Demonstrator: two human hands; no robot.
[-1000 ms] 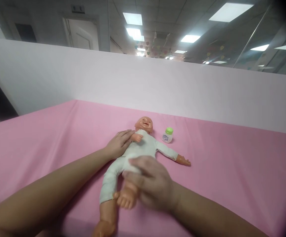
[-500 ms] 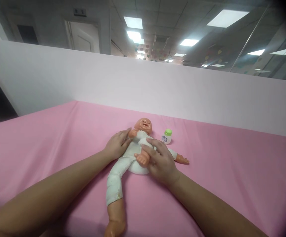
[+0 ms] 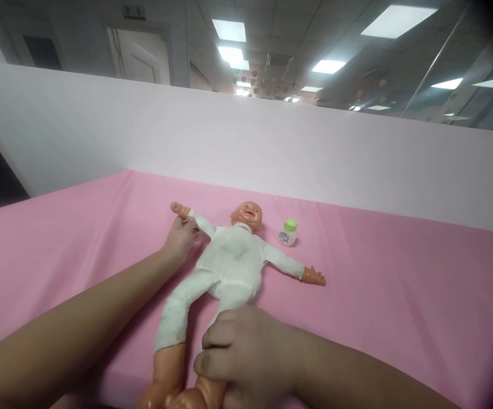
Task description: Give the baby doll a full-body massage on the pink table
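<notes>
A baby doll [image 3: 233, 255] with a white cloth body and a hard head, hands and feet lies face up, arms spread out. My left hand [image 3: 180, 238] is closed at the doll's outstretched arm [image 3: 201, 222], on the left side of the picture, near the cuff; part of its grip is hidden. Lower down, my right hand [image 3: 250, 346] wraps round the doll's leg [image 3: 233, 298] on the right, fingers curled over the shin. The doll's other leg [image 3: 174, 318] lies bent slightly outward, and the two feet come close together at the bottom edge.
A small clear bottle [image 3: 288, 234] with a green cap stands right of the doll's head. Pink sheeting [image 3: 378, 284] covers the surface. Behind it rises a white panel [image 3: 229, 136], with glass and ceiling lights above.
My right hand has brought the doll's folded leg down from its belly and straightened it toward me. The doll's left-side arm has swung outward from its chest, with my left hand at it.
</notes>
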